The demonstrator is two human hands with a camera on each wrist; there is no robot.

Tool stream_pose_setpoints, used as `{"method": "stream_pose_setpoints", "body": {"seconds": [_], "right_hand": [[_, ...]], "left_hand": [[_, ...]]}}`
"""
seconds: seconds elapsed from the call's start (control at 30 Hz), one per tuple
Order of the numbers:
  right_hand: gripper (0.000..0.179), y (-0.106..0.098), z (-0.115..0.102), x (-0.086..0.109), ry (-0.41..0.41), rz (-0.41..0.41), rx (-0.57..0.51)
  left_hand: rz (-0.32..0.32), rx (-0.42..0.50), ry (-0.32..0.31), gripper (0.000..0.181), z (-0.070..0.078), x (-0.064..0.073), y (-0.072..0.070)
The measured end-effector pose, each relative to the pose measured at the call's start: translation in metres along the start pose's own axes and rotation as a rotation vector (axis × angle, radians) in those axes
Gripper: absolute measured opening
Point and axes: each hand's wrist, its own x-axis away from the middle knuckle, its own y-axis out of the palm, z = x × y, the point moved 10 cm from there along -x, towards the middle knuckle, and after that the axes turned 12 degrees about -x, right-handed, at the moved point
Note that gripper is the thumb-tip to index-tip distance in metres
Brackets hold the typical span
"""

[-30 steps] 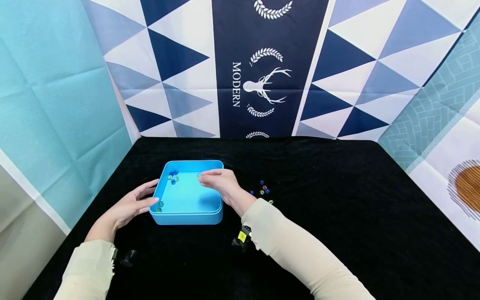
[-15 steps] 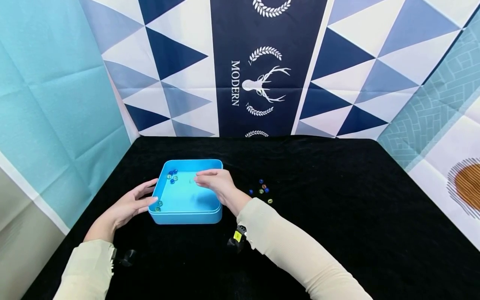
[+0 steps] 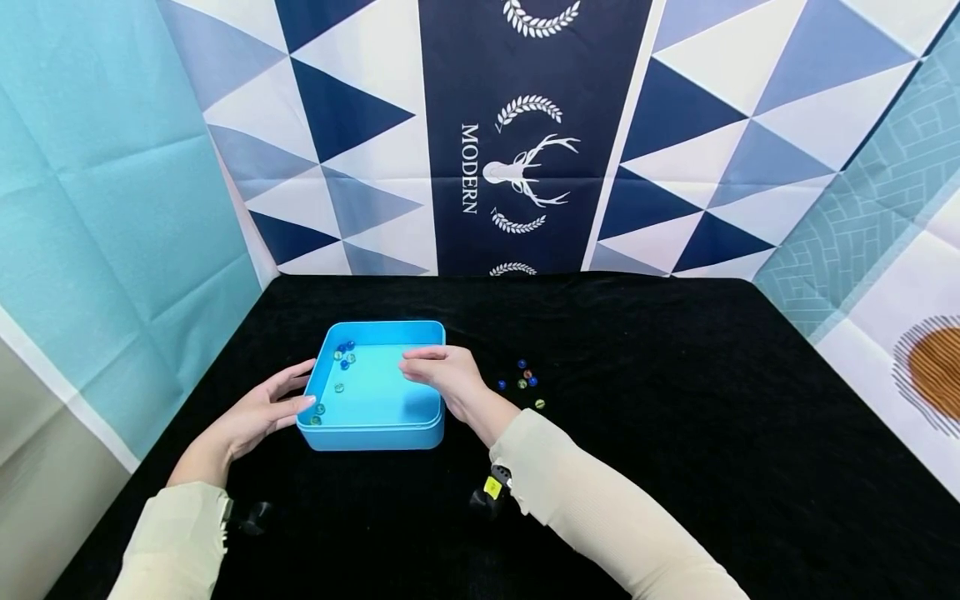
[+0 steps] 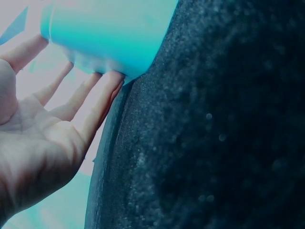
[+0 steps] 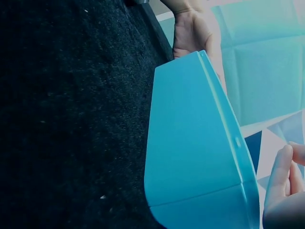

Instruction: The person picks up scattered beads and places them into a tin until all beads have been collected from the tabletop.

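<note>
A blue rectangular box (image 3: 375, 437) without a lid stands on the black cloth. Several glass marbles lie in it, some at the back left, some at the front left, and one greenish marble (image 3: 339, 387) between these groups. My left hand (image 3: 258, 412) touches the box's left side with extended fingers, the thumb at the rim; in the left wrist view its fingertips (image 4: 114, 76) rest against the wall. Over the box's right half hovers my right hand (image 3: 450, 377), its thumb and fingers close together. I see no marble at its fingertips.
Right of the box, several loose marbles lie on the cloth, among them a yellowish one (image 3: 540, 403) nearest me and a blue one (image 3: 522, 363) farthest back. Patterned fabric (image 3: 517, 175) hangs behind the table's rear edge.
My right hand has let go of a marble, which has dropped into the box and now lies in its left half. That hand has since drawn slightly right; the left hand stays put.
</note>
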Motion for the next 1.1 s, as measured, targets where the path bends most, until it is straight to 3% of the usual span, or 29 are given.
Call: {"method": "stream_pose_setpoints", "body": {"seconds": [0.6, 1.1], "right_hand": [[0.03, -0.035, -0.005, 0.03, -0.086, -0.016, -0.091], [0.026, -0.076, -0.007, 0.051, -0.106, 0.039, -0.092]], "left_hand": [[0.007, 0.0, 0.002, 0.076, 0.003, -0.001, 0.0], [0.001, -0.008, 0.011, 0.075, 0.0, 0.0, 0.0]]}}
